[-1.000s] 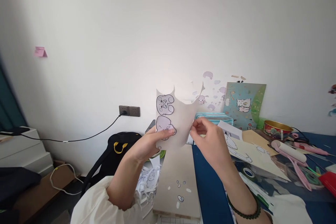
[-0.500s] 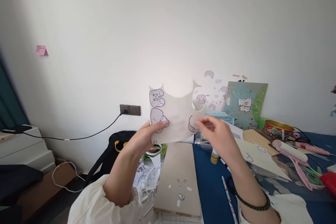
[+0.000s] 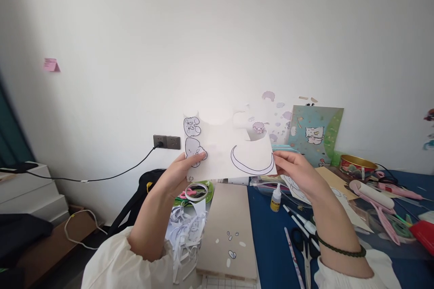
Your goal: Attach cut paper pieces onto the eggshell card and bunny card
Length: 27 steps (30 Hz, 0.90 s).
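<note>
A white sheet of paper (image 3: 219, 146) with cut-away top edges is held up in front of the wall. Cartoon figures are drawn at its left side, and a large crescent outline is at its lower right. My left hand (image 3: 185, 169) grips the left edge, thumb across the front near the lower figure. At the right edge, my right hand (image 3: 294, 167) pinches the paper's lower corner. Below it lies a grey-beige board (image 3: 227, 216) carrying several small cut paper pieces. Black-handled scissors (image 3: 307, 253) rest on the blue table under my right forearm.
White paper strips (image 3: 186, 230) pile left of the board, with a tape roll (image 3: 196, 192) behind. To the right are a glue bottle (image 3: 275, 198), a striped pencil (image 3: 294, 257), a lint roller (image 3: 376, 203) and a round tin (image 3: 359, 165). A decorated picture (image 3: 317, 133) leans against the wall.
The right part of the paper has unfolded, showing the whole crescent outline. My right hand has moved right with that edge, and the scissors have come into fuller view.
</note>
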Motion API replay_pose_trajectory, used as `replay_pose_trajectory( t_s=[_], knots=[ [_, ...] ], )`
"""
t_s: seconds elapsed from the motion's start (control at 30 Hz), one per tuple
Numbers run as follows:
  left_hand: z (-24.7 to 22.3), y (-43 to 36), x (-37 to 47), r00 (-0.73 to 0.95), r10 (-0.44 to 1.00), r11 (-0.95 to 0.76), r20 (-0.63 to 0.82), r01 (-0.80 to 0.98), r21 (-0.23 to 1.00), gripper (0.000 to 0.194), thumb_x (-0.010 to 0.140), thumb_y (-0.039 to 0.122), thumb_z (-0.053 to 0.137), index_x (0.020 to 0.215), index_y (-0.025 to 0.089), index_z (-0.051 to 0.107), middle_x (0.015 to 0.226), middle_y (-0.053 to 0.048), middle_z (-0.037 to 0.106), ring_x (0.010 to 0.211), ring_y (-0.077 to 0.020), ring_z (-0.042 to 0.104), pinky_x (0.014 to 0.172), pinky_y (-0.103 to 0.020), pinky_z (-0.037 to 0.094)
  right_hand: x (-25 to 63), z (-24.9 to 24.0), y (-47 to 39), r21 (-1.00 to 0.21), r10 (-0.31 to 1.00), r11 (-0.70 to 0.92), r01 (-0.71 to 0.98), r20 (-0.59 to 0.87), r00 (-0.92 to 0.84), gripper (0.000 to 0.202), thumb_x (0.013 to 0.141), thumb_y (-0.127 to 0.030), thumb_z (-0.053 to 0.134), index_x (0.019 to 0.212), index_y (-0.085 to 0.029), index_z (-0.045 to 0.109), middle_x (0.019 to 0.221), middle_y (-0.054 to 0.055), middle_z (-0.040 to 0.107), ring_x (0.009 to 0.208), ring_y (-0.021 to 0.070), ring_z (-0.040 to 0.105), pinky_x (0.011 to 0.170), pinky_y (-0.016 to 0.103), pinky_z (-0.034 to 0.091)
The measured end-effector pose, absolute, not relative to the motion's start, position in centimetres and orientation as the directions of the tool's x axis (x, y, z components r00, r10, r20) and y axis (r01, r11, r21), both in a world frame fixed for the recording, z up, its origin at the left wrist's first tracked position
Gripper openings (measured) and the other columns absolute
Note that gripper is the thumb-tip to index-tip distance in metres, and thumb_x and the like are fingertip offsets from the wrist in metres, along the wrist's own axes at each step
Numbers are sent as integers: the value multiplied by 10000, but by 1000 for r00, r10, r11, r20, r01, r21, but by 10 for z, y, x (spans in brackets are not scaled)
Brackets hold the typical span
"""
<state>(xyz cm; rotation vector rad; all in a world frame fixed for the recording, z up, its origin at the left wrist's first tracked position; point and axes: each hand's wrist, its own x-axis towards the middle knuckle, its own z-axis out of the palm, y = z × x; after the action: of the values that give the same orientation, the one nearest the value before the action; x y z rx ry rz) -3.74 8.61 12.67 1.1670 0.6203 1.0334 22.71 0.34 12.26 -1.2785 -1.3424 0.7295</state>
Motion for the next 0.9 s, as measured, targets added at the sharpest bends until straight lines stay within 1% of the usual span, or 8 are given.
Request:
replay_pose_trajectory(
  t_s=[0.2, 0.3, 0.37, 0.4, 0.5, 0.63, 0.73, 0.9],
  knots=[
    [127, 87, -37, 423, 901, 57, 90, -323, 945, 345, 756, 230, 724, 1075, 154, 617, 1104, -125, 707, 1059, -287, 648, 861, -384, 558, 227, 123, 3, -922, 912, 233, 308, 318, 260, 336, 805, -496, 568, 858, -192, 701, 833, 71, 701, 758, 217, 636, 704, 346, 517],
    [127, 86, -35, 411, 907, 50, 93, -323, 945, 363, 751, 232, 732, 1088, 153, 620, 1108, -120, 707, 1043, -279, 656, 856, -369, 561, 213, 124, 2, -824, 692, 238, 513, 515, 506, 250, 806, -444, 571, 804, -202, 635, 879, 70, 674, 835, 236, 618, 762, 362, 481],
    [127, 83, -31, 415, 904, 42, 103, -325, 945, 366, 744, 244, 740, 1081, 155, 629, 1113, -116, 707, 1027, -279, 662, 841, -364, 566, 195, 122, 2, -686, 524, 265, 678, 693, 496, 176, 811, -382, 572, 806, -208, 595, 900, 67, 649, 850, 229, 594, 777, 354, 459],
    [126, 82, -29, 418, 902, 39, 107, -327, 944, 366, 742, 253, 743, 1076, 153, 632, 1113, -117, 707, 1020, -281, 665, 833, -365, 568, 184, 120, 3, -605, 503, 308, 734, 759, 414, 143, 815, -351, 568, 822, -209, 584, 896, 62, 640, 845, 219, 586, 773, 342, 455],
    [126, 76, -24, 440, 892, 48, 106, -325, 945, 367, 745, 272, 742, 1071, 139, 640, 1115, -121, 706, 1021, -285, 661, 828, -359, 565, 155, 111, 8, -415, 501, 345, 842, 840, 209, 74, 810, -268, 552, 849, -205, 554, 866, 59, 628, 824, 213, 569, 728, 319, 442],
    [127, 68, -20, 522, 847, 50, 100, -265, 963, 405, 773, 322, 717, 1132, 153, 631, 1134, -105, 701, 1040, -280, 650, 851, -356, 542, 139, 99, 17, -262, 493, 149, 954, 855, 158, 33, 803, -207, 490, 785, -194, 515, 752, 50, 593, 737, 219, 555, 622, 311, 385],
    [128, 65, -20, 564, 821, 37, 93, -216, 976, 446, 789, 352, 699, 1185, 166, 610, 1151, -99, 694, 1059, -283, 638, 894, -381, 511, 142, 97, 20, -252, 519, 78, 965, 836, 176, 74, 808, -193, 465, 742, -201, 498, 698, 30, 582, 667, 201, 547, 564, 293, 329],
    [127, 64, -20, 572, 815, 17, 90, -178, 984, 473, 794, 357, 690, 1207, 147, 596, 1153, -117, 690, 1103, -304, 609, 955, -416, 457, 148, 98, 20, -346, 593, 69, 936, 768, 241, 77, 783, -195, 485, 708, -209, 478, 701, 10, 599, 620, 178, 543, 534, 277, 288]
  ],
)
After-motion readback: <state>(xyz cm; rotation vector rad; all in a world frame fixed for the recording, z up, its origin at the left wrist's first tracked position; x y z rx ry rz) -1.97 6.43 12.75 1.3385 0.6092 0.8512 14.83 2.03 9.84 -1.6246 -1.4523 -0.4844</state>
